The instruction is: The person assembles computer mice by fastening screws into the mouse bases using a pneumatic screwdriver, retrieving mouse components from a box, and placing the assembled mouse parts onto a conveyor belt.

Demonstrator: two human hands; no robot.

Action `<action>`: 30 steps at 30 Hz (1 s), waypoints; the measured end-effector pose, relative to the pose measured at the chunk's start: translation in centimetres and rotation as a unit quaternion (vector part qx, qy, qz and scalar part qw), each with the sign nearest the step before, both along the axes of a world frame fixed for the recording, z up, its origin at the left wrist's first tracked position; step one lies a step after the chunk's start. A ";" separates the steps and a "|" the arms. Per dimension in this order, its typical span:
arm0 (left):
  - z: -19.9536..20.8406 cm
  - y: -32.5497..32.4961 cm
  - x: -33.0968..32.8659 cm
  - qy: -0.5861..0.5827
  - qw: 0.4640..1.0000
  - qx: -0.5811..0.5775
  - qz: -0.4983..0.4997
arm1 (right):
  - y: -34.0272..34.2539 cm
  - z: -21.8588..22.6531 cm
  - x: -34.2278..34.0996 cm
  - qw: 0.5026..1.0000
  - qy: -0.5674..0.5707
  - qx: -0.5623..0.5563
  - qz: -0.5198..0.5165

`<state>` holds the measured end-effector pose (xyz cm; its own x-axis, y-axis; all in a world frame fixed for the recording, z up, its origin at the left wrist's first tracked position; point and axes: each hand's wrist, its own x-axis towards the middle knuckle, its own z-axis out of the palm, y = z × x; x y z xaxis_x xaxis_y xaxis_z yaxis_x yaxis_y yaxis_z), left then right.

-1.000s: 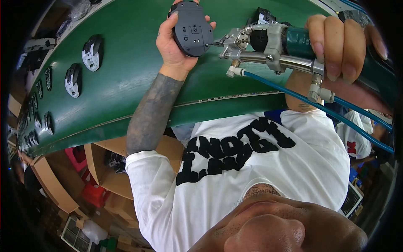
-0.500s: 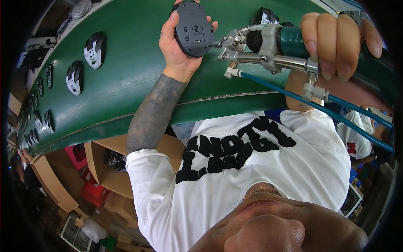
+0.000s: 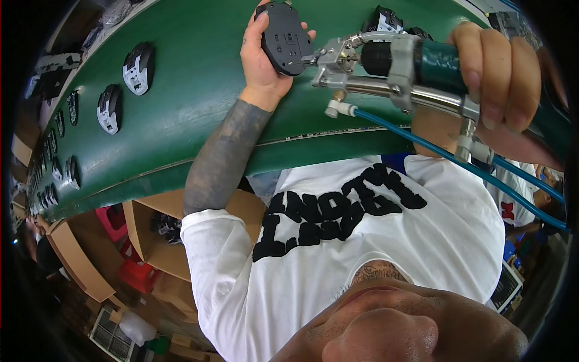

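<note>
A dark grey computer mouse is gripped in my left hand, its underside with small holes and switches turned toward me. My right hand is wrapped around a green-bodied powered screwdriver, held almost level. On its front sits a metal screw-feeding head, whose thin tip meets the underside of the mouse near its lower right edge. Whether a screw is at the tip is too small to tell. Blue air hoses run from the tool's metal tube down to the right.
Several partly built mice, such as this white and black mouse shell, lie on the green belt at the left. Another mouse shell lies beyond the screwdriver. Cardboard boxes and a red stool stand below the belt's edge.
My left hand and the mouse have shifted slightly right, and the mouse has tilted. My right hand and the rear of the screwdriver have moved a little right and down.
</note>
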<state>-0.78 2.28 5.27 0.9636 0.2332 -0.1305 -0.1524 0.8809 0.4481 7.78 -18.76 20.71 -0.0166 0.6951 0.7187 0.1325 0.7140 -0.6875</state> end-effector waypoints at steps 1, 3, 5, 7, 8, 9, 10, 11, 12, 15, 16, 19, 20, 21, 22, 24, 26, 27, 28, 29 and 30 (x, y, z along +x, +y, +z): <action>0.1 -0.2 -0.1 0.000 1.000 -0.001 -0.007 | 0.1 0.2 0.6 1.000 0.000 0.000 -0.002; 0.7 -0.8 -0.3 0.009 1.000 -0.001 -0.001 | 0.3 0.4 1.6 1.000 -0.003 -0.014 0.016; 0.9 -1.1 -0.2 0.018 1.000 -0.002 0.008 | 0.6 0.6 2.4 0.999 -0.007 -0.028 0.037; 0.8 -1.1 -0.2 0.010 1.000 -0.003 0.006 | 0.8 0.6 3.1 0.997 -0.010 -0.043 0.059; 0.8 -1.1 -0.2 0.011 1.000 -0.004 0.006 | 1.0 0.7 3.4 0.996 -0.011 -0.051 0.069; 0.8 -1.1 -0.2 0.011 1.000 -0.004 0.009 | 1.0 0.7 3.6 0.995 -0.013 -0.059 0.079; 0.8 -1.1 -0.2 0.010 1.000 -0.004 0.012 | 1.1 0.8 3.8 0.994 -0.014 -0.066 0.088; 0.8 -1.1 -0.2 0.011 1.000 -0.005 0.012 | 1.1 0.8 3.9 0.992 -0.016 -0.074 0.098; 0.7 -1.0 -0.3 0.011 1.000 -0.020 0.009 | 1.1 0.8 4.0 0.991 -0.017 -0.080 0.109; 0.8 -0.5 -0.6 0.020 1.000 -0.007 0.003 | 1.3 0.6 4.4 0.984 -0.021 -0.093 0.150; 0.9 -0.1 -0.8 0.028 0.999 0.021 -0.001 | 1.4 0.4 4.6 0.981 -0.022 -0.094 0.168; 3.2 1.8 0.3 0.087 0.737 0.669 0.039 | 2.9 -1.5 5.1 0.971 -0.020 -0.081 0.223; 1.5 4.3 0.1 0.041 0.583 0.803 0.117 | -1.4 -3.4 3.1 0.986 0.143 -0.081 0.026; -0.4 5.7 0.3 0.042 0.573 0.809 0.121 | -3.7 -3.0 7.3 0.987 0.053 -0.108 0.107; -2.6 7.0 0.1 0.070 0.491 0.841 0.214 | -3.2 -3.7 7.6 0.987 0.054 -0.098 0.117; -3.7 7.7 -0.8 0.115 0.412 0.859 0.282 | -2.8 -4.6 7.8 0.990 0.097 -0.053 0.086; -2.6 8.1 0.2 0.167 0.674 0.711 0.112 | -3.0 -5.4 7.0 0.989 0.140 -0.013 0.043; -1.0 8.1 0.7 0.202 0.854 0.475 -0.071 | -3.1 -5.8 6.0 0.987 0.162 0.008 0.020; 1.0 7.2 0.1 0.158 0.825 0.542 0.032 | -3.2 -6.0 4.5 0.983 0.182 0.026 -0.006; -1.0 8.9 1.0 0.123 0.641 0.733 0.192 | -3.4 -6.1 2.6 0.978 0.202 0.044 -0.034; -2.8 11.4 1.4 0.075 0.394 0.851 0.339 | -3.4 -4.9 3.0 0.978 0.200 0.046 -0.036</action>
